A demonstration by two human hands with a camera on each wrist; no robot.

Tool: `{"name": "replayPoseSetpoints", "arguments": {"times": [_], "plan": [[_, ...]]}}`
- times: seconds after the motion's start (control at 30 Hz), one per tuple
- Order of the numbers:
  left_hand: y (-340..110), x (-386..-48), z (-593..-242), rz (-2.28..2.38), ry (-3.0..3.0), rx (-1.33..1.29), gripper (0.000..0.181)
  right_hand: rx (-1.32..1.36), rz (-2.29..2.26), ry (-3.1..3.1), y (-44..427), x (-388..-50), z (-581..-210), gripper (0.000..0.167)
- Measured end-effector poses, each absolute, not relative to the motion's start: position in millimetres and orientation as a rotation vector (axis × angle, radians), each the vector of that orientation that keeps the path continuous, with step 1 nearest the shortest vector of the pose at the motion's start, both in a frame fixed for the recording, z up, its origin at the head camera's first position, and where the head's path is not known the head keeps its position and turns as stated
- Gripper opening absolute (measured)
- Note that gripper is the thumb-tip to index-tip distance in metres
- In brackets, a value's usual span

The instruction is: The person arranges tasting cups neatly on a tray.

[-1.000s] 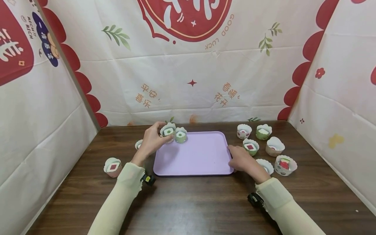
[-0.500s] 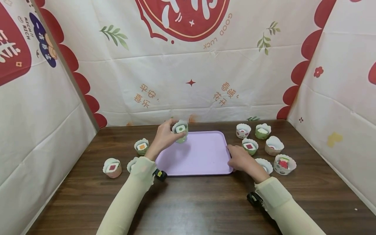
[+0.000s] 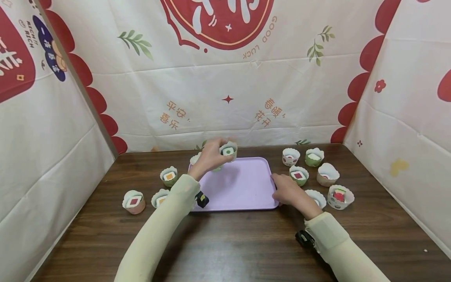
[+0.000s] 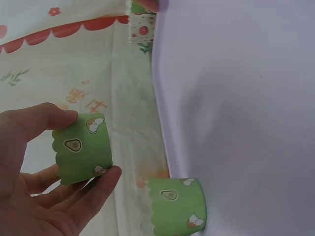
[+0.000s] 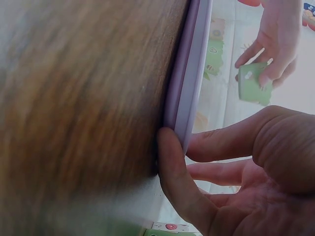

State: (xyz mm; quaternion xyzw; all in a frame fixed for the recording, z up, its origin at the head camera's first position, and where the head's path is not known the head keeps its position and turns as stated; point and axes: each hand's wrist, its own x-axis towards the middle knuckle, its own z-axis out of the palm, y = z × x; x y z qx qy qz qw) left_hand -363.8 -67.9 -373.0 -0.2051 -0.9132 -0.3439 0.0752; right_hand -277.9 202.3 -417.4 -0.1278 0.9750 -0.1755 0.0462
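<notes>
My left hand (image 3: 211,156) holds a green paper cake cup (image 4: 83,147) printed with avocados, raised over the back left of the lilac tray (image 3: 246,188). In the head view a small white piece with a green mark sits inside this cup. Another green cake cup (image 4: 177,206) stands on the tray below, mostly hidden by the left hand in the head view. My right hand (image 3: 289,190) grips the tray's right rim between thumb and fingers, as the right wrist view (image 5: 231,172) also shows.
To the left stand cake cups with orange-topped (image 3: 169,176) and red-topped (image 3: 134,201) pieces; one more (image 3: 195,158) is partly behind the left hand. Several cups, one with a watermelon-like piece (image 3: 340,196), stand right of the tray. A printed cloth (image 3: 197,86) hangs behind the brown table (image 3: 232,243).
My left hand has carried the green cake cup to the right, from above the tray's back left corner further over the tray. The right hand stays on the tray's rim.
</notes>
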Motion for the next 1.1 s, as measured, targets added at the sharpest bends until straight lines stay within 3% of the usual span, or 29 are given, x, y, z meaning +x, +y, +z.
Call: {"name": "replayPoseSetpoints", "arguments": {"times": [0.37,0.9,1.1], "plan": [[-50.3,-376.6,-372.7,-0.888,-2.803,-0.708,0.046,-0.383,-0.529,2.971,202.5,-279.6,-416.5,0.064],[-40.0,-378.0,-374.1,-0.649,-2.955,-0.669,0.057,-0.390,-0.536,2.967,202.9,-277.7,-415.5,0.064],[-38.2,-379.8,-374.9,-0.501,-2.983,-0.653,0.051,-0.411,-0.539,2.982,202.3,-276.6,-415.5,0.064]]}}
